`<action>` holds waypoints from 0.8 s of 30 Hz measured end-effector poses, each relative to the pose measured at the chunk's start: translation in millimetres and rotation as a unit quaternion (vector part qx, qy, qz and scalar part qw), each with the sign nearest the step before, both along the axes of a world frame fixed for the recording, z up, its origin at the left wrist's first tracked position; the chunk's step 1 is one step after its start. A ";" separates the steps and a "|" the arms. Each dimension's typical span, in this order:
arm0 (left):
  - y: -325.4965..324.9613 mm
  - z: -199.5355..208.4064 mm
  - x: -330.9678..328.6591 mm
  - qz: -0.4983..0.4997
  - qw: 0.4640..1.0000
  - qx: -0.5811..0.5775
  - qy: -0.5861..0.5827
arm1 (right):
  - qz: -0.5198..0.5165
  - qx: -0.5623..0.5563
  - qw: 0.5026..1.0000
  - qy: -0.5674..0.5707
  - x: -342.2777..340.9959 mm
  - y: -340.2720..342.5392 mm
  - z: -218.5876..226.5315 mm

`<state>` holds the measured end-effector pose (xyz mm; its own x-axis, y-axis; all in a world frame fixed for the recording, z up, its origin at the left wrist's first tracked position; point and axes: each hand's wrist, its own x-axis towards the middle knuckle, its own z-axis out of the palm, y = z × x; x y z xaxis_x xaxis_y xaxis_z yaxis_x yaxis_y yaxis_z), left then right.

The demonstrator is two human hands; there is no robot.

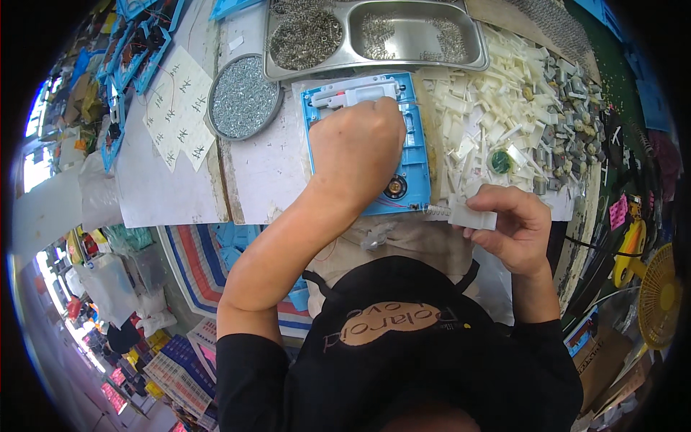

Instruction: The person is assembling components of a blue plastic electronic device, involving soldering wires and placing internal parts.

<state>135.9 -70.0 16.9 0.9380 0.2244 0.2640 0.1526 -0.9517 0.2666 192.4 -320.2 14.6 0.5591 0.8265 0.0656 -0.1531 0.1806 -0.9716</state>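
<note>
A blue plastic casing [417, 155] lies on the table in front of me. My left hand [360, 144] is over it, fingers curled down; whatever they grip is hidden beneath the hand. Past the knuckles, white plastic parts [371, 93] sit at the casing's far end. A small round speaker [396, 187] shows in its near right corner, with thin wires by it. To the right, my right hand [522, 223] pinches a flat white plastic piece [471, 214] between thumb and fingers. A thin coil spring [437, 210] runs between that piece and the casing's near corner.
A steel tray [414, 65] of springs stands behind the casing. Left of it is a round dish [245, 137] of small screws. Loose white plastic parts [468, 93] and grey parts [568, 129] are heaped at right. A paper sheet [162, 115] holds wired pieces.
</note>
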 end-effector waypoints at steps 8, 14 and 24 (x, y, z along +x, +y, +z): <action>11.3 5.6 -5.6 -0.075 0.989 -0.118 0.046 | -0.044 -0.037 0.997 0.041 -0.6 2.1 5.2; 13.1 3.7 -6.5 -0.083 0.984 -0.150 0.051 | -0.066 -0.149 0.925 -0.344 31.3 20.8 21.6; 29.2 -7.0 -40.6 -0.022 0.904 -0.425 -0.038 | 0.011 -0.167 0.832 -0.529 40.2 80.7 29.1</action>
